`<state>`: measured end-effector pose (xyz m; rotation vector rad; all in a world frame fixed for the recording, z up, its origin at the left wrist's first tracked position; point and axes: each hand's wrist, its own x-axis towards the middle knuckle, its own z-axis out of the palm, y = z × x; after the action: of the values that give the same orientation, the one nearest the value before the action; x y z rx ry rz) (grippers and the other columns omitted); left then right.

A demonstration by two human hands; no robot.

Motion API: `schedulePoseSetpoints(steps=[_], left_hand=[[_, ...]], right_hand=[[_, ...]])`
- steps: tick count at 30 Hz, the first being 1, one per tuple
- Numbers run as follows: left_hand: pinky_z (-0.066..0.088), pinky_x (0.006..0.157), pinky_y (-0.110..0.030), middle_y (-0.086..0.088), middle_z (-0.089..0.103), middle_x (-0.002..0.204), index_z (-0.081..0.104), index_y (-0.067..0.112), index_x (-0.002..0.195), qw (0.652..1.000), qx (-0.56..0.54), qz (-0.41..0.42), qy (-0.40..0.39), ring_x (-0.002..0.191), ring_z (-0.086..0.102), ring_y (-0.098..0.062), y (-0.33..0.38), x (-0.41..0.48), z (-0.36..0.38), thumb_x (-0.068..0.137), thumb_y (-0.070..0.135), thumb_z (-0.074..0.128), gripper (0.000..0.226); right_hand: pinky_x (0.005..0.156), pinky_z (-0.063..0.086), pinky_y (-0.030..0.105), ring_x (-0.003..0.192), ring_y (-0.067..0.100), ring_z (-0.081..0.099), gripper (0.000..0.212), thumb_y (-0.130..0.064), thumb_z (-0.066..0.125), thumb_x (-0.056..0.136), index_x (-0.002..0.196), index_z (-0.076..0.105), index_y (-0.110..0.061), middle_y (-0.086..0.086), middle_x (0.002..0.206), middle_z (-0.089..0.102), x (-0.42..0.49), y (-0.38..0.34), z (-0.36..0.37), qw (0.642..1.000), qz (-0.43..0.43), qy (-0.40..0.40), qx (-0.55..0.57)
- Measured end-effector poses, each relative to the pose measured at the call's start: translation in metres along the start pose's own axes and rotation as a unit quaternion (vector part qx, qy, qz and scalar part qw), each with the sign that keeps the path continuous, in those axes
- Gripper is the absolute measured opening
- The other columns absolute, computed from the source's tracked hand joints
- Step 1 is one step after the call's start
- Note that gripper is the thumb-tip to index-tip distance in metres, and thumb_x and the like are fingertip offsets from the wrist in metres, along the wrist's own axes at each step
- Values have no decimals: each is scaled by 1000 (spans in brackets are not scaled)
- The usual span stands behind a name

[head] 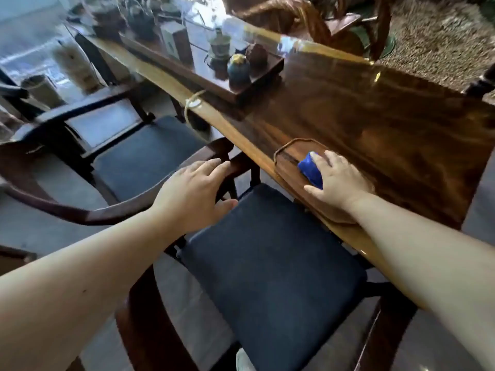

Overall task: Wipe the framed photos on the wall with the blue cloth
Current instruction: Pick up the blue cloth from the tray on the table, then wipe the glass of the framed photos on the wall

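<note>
A folded blue cloth (310,170) lies in a shallow wooden tray (288,159) near the front edge of a long polished wooden table (388,124). My right hand (338,180) lies over the cloth with its fingers curled around it and the thumb at the cloth's near side. Over the curved wooden armrest (80,212) of the nearest chair is my left hand (192,194), fingers spread and holding nothing. No framed photos or wall appear in this view.
Two dark wooden chairs with navy cushions (270,266) stand along the table's near side. A raised wooden tea tray (257,87) with a dark round jar (238,69), a lidded cup and boxes sits further along the table. Carpet lies beyond at the top right.
</note>
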<state>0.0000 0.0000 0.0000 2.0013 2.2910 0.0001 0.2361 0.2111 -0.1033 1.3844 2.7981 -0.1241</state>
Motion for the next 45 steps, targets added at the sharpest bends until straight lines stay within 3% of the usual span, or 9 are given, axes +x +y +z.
schedulePoseSetpoints(steps=[4,6,10,15,20,23,29,38,45], left_hand=[[27,111,-37,-4,36,153,30,17,147,1000,9,2,-4,138,33,-25,-5,10,28,85,61,50,78],[29,111,-38,-3,37,153,30,17,146,1000,4,-2,-10,138,33,-24,-8,8,42,84,61,50,78],[33,108,-41,-7,41,149,35,15,144,1000,8,-10,-23,136,38,-27,-17,-2,56,84,58,53,76],[46,100,-45,-12,56,137,48,11,136,997,67,23,-26,125,51,-30,-31,-28,52,82,58,55,72],[42,104,-45,-9,52,141,45,15,139,994,105,5,-29,128,48,-28,-50,-59,29,83,60,49,72],[37,107,-42,-8,47,146,38,17,144,991,128,-32,-17,133,43,-27,-71,-90,0,85,60,45,73],[51,93,-43,-13,61,128,51,9,132,979,167,-117,22,116,58,-30,-109,-160,-63,81,58,51,71],[47,99,-48,-13,56,136,45,11,138,933,232,-259,91,123,53,-29,-143,-306,-157,84,60,35,74],[49,97,-46,-14,61,130,50,10,133,880,286,-347,150,118,57,-29,-133,-440,-235,83,59,41,71]], right_hand=[[110,24,47,138,34,21,91,-67,51,78,148,9,-28,17,153,21,23,8,21,997,57,-43,20],[108,26,47,136,35,26,92,-68,51,79,148,6,-28,16,152,22,28,10,35,993,79,-80,39],[91,42,47,112,34,47,79,-61,52,83,144,21,-22,15,127,48,26,9,44,995,86,-40,7],[70,43,41,95,37,55,52,-34,56,86,133,40,-23,15,108,51,10,-15,43,996,69,-28,38],[70,50,39,91,32,60,50,-30,58,78,126,47,-29,6,104,58,-1,-62,13,994,-12,-27,110],[76,51,41,97,28,60,56,-30,63,75,129,47,-30,4,110,61,-3,-119,-17,980,-114,14,165],[70,53,43,92,29,63,56,-31,64,75,129,47,-28,3,108,63,-5,-245,-84,928,-293,82,216],[60,50,40,86,31,63,56,-29,64,78,130,44,-28,3,108,61,-40,-412,-182,845,-471,137,210],[62,47,37,92,31,61,60,-29,65,78,134,43,-27,2,115,59,-111,-529,-252,781,-556,167,231]])
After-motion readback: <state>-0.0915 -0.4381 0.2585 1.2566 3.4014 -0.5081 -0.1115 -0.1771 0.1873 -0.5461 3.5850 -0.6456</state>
